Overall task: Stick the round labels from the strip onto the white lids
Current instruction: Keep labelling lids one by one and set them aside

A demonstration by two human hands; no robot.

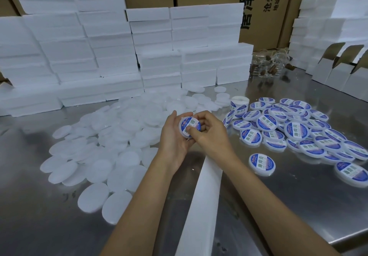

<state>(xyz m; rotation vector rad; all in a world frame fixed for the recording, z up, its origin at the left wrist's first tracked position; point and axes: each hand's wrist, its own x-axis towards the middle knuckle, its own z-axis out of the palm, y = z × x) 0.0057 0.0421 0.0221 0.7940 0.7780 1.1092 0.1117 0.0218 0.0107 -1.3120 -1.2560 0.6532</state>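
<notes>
The left hand [175,136] cups a white lid [189,127] above the steel table [278,206], fingers curled round its far rim and the palm behind it, so the lid faces the camera. A round blue and white label [191,124] already lies on the lid's face. The right hand [209,134] meets it from the right: its thumb [192,131] presses on the lower part of the label, and its other fingers curl against the lid's right edge; whether they grip the rim or only rest there is hard to tell from this angle. Below the hands a bare white backing strip [203,196] runs down the table toward the near edge, passing between the two forearms. To the right of the hands the label strip [229,116] curls up to a small roll [240,101] standing on the table, with printed labels showing on it. Left of the hands and beyond them a wide heap of plain lids [111,142] spreads over the table, many overlapping. On the right lies a pile of labelled lids [302,134], face up, with two more [261,164] lying apart nearer the camera. Stacks of white foam blocks [99,46] stand along the back, cardboard boxes [258,6] rise behind them, and open white cartons [338,70] stand at the far right.
</notes>
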